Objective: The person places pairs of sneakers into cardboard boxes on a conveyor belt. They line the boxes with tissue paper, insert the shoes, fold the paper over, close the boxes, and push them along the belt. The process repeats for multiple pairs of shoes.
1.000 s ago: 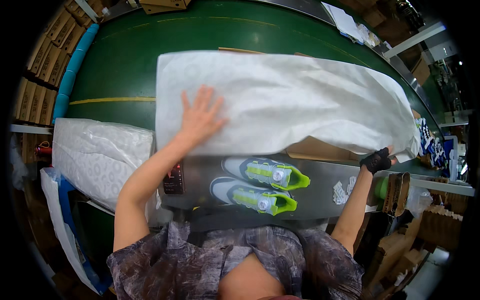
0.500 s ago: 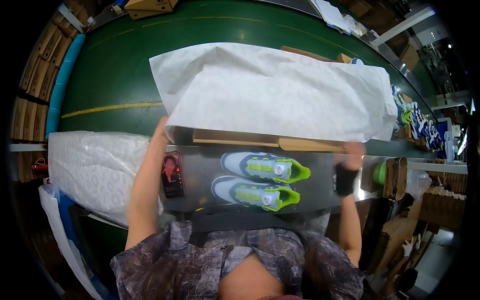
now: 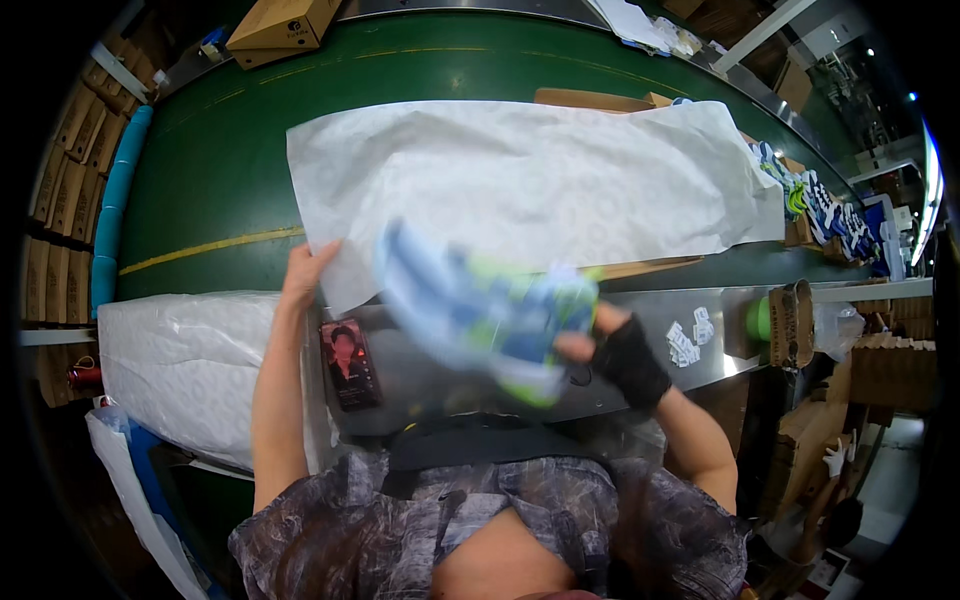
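Note:
White tissue paper (image 3: 520, 190) with a faint pattern is spread over a cardboard box (image 3: 640, 268), whose near edge shows beneath it. My left hand (image 3: 310, 270) is closed on the paper's near left corner. In my right hand (image 3: 622, 360), which wears a black fingerless glove, are the light blue and lime green sneakers (image 3: 500, 315), lifted above the metal table. They are smeared by motion and overlap, with the heels in my grip and the toes toward the upper left, over the paper's near edge.
A phone (image 3: 350, 365) lies on the metal table (image 3: 430, 395) by my left forearm. Farther left is a wrapped paper stack (image 3: 190, 370). White labels (image 3: 688, 337) lie at right. Beyond runs the green belt (image 3: 200, 205), with more shoes (image 3: 830, 215) at far right.
My right hand has come off the paper's right side and picked the sneakers up from the table. The paper's near left corner now hangs lower, with my left hand still at it.

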